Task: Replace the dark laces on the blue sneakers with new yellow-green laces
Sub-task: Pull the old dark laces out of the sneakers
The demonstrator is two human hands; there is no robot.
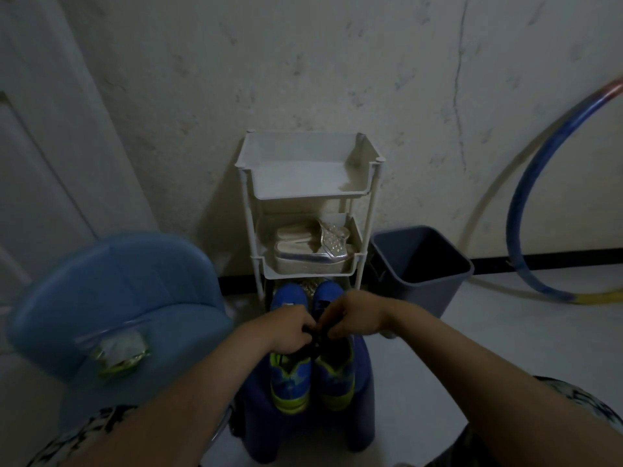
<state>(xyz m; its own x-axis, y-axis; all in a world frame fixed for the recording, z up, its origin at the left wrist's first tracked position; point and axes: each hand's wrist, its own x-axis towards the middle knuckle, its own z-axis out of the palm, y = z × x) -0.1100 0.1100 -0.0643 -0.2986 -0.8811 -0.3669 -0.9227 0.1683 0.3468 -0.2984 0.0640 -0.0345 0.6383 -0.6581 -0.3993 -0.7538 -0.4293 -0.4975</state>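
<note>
The room is dim. The blue sneakers [290,385] stand side by side on a dark blue stool [363,369], between the person's knees, with the toes pointing to the wall [303,62]. Both hands meet above them: the grip of the left hand [290,326] is closed on the dark laces [315,347], and the grip of the right hand [354,318] pinches the same laces from the other side. Which shoe they belong to I cannot tell.

On the left is a blue chair [135,291], and on its seat lies a clear packet [121,353] with something yellow-green inside – it is blurred. Behind the stool a white rack [303,187] stands against the wall, with silver shoes [310,251] on the middle shelf. A grey bin [421,264] is just beside the rack on the pale floor [505,332], and a blue hoop [526,197] leans on the wall at the right. A white door [40,129] is at the far left.
</note>
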